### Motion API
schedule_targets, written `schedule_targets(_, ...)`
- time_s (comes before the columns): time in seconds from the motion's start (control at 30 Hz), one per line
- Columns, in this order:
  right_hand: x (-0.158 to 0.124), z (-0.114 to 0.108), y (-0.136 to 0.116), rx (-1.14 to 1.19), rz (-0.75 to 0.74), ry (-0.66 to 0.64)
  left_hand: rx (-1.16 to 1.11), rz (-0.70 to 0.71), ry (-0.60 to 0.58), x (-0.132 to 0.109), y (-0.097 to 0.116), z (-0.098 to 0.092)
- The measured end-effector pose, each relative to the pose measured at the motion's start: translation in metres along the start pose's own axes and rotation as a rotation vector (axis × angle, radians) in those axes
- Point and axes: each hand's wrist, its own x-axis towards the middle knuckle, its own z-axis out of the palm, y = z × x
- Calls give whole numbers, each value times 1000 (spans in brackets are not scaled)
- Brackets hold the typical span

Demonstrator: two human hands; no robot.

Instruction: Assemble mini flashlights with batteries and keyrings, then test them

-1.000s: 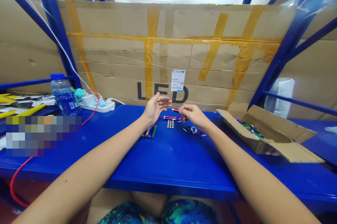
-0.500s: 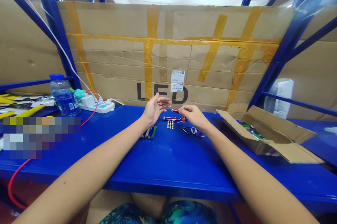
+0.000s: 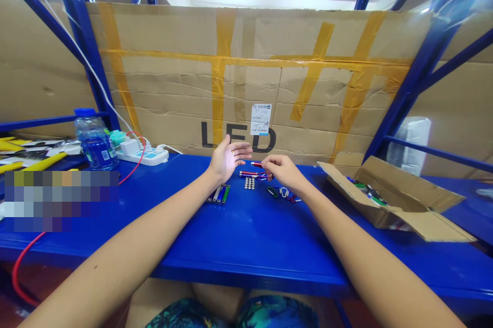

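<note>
My right hand (image 3: 282, 171) pinches a small red flashlight (image 3: 257, 164), its silver end toward my left palm. Fingers spread and palm turned inward, my left hand (image 3: 230, 158) is held up opposite and holds nothing. The palm looks lit, with a small spot near the fingers. Below the held flashlight, red and blue flashlights (image 3: 248, 174) lie on the table, partly hidden behind my right hand. In front of them is a grid of silver button cells (image 3: 249, 184). Several tubes (image 3: 221, 194) in silver, blue and green lie under my left wrist. Coloured carabiners (image 3: 283, 193) rest below my right hand.
An open cardboard box (image 3: 385, 215) with more small flashlights stands at the right. A bottle of blue liquid (image 3: 94, 140), a power strip (image 3: 144, 155) and a red cable (image 3: 25, 256) are at the left. A large cardboard sheet (image 3: 173, 92) closes off the blue table's (image 3: 254, 246) back.
The left hand's fingers have opened slightly, and a faint light spot now shows on its palm. The right hand stays in place with the red flashlight.
</note>
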Motion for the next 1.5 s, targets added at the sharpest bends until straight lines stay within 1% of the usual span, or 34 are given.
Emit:
schedule_targets(0.3,1,0,2,4,15,32,-19,-16,-32,-1,2,0)
schedule_targets(0.53,2,0,2,40,15,26,-13,-20,-37,0,1,-1)
schedule_targets(0.77,3,0,3,115,6,58,-7,-20,-44,0,0,-2)
schedule_targets(1.07,2,1,3,77,1,67,9,-26,-47,0,-1,-1)
schedule_targets(1.27,2,1,1,30,-30,104,0,-26,-53,0,-2,-1)
schedule_targets(1.4,2,0,1,29,-24,128,-16,-37,-49,0,-1,-1)
schedule_targets(1.5,2,0,0,18,-11,123,-28,-43,-53,0,-1,-1)
